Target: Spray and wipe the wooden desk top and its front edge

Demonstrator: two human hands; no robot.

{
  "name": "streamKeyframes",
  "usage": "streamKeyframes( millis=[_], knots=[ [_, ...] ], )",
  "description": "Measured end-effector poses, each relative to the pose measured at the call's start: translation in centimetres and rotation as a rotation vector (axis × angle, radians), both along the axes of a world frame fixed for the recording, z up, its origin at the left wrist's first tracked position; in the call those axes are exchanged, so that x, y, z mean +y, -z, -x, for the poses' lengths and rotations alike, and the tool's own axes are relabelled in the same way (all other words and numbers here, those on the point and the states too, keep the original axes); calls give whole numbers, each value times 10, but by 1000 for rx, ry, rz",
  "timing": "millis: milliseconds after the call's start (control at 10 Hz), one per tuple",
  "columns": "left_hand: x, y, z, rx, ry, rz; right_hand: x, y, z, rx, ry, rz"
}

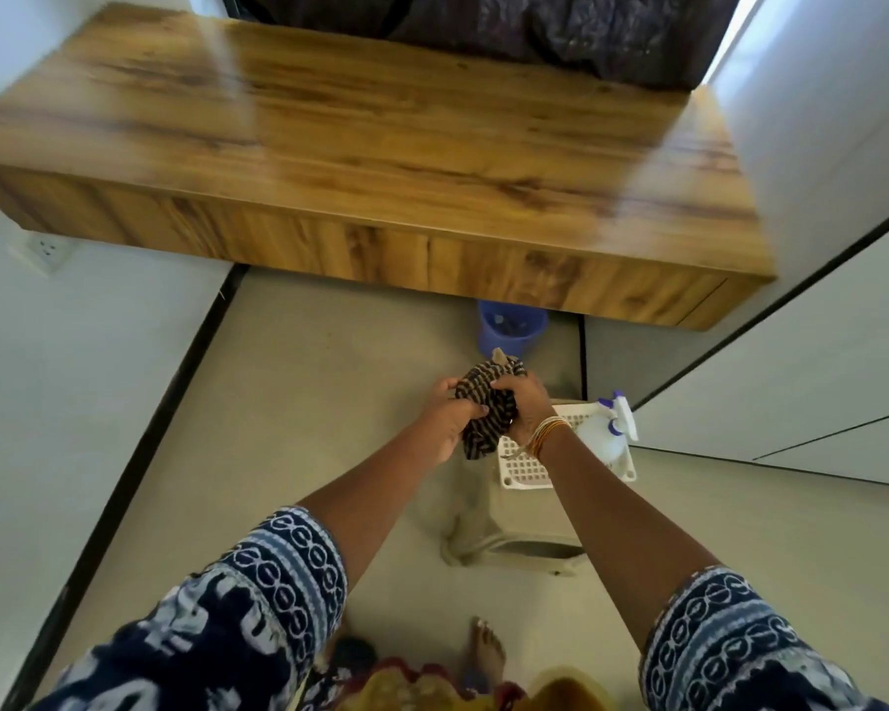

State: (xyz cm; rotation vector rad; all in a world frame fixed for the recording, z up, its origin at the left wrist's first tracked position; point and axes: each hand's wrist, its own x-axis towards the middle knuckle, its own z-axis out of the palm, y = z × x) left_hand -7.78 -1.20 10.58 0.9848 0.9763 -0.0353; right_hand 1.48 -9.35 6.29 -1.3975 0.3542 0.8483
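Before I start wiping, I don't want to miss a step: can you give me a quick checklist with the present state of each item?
1. Striped cloth in hand: ok, left hand and right hand both grip it.
2. Cloth on the desk top: not ok, held above the floor.
3. Desk top free of objects: ok.
4. Spray bottle within reach: ok, on the white stool.
5. Desk already sprayed: cannot tell.

Wooden desk top [360,130] bare. Floor [299,402]: blue bin [509,328] at 12 o'clock, white stool [527,474] carrying spray bottle [606,433] at 3.
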Motion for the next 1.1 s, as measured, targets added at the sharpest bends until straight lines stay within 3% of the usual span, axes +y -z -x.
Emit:
streamKeyframes(
  millis=[300, 400, 500, 600, 800, 1000, 1100],
  knots=[
    [-75, 55, -49, 79, 58, 28, -79, 36, -46, 16, -150, 117],
    [-86, 97, -64, 92, 260, -195, -88, 76, -66, -62, -227, 210],
    [-91, 101, -72, 98, 391, -349, -88, 106, -78, -103, -266, 277],
    [-90, 131, -82, 58, 495, -429, -87, 138, -87, -158, -378, 371],
    [-79, 195, -97, 101, 578, -383, -91, 209, -102, -304, -455, 452],
    [-71, 229, -86, 56, 662, -403, -91, 238, -96, -460, -737, 600],
    [-65, 229, -87, 58, 605, -368, -89, 233, -101, -488, -740, 711]
  ],
)
